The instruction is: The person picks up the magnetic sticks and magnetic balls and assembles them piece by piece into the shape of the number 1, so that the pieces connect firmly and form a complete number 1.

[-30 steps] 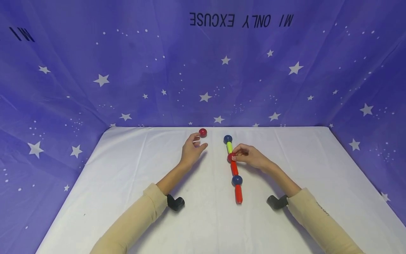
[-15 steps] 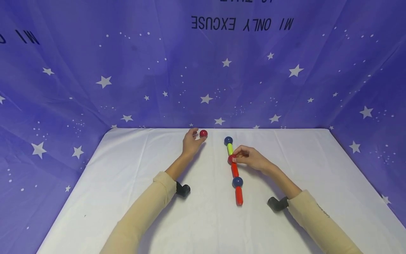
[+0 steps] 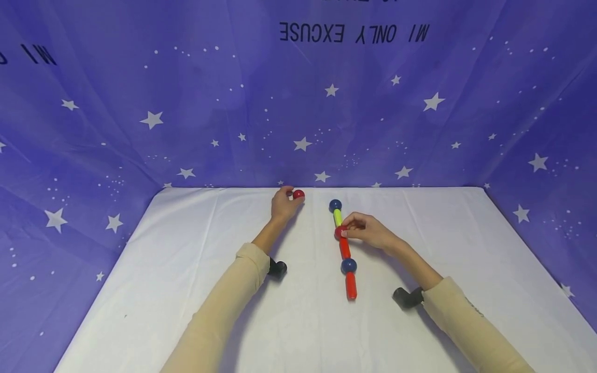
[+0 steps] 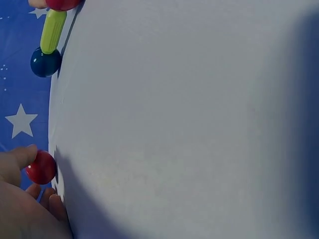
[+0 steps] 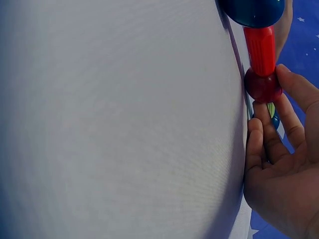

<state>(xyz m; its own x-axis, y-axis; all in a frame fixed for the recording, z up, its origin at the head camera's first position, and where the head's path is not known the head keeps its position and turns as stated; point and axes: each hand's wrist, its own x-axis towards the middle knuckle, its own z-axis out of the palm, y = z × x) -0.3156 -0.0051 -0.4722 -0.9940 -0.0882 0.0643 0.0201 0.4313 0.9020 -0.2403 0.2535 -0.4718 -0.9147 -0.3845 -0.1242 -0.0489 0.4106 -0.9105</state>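
A chain of balls and rods lies on the white cloth in the head view: a blue ball [image 3: 335,205], a yellow-green rod [image 3: 338,217], a red ball [image 3: 340,232], a red rod [image 3: 344,248], another blue ball [image 3: 348,266] and a last red rod [image 3: 351,285]. My right hand [image 3: 371,231] pinches the chain's red ball between thumb and fingers. Near the far table edge, my left hand [image 3: 283,204] has its thumb and fingers around a separate loose red ball [image 3: 298,195]. The left wrist view shows the thumb touching that ball [image 4: 41,168].
The white-covered table [image 3: 154,311] meets a purple star-printed curtain [image 3: 261,114] at its far edge and sides. A black wrist-worn piece [image 3: 278,269] sticks out below the left sleeve, and a matching black piece [image 3: 407,298] below the right sleeve.
My left hand has moved forward and slightly right to the loose red ball, and its thumb and fingers have closed around it. The right hand and the chain have stayed put.
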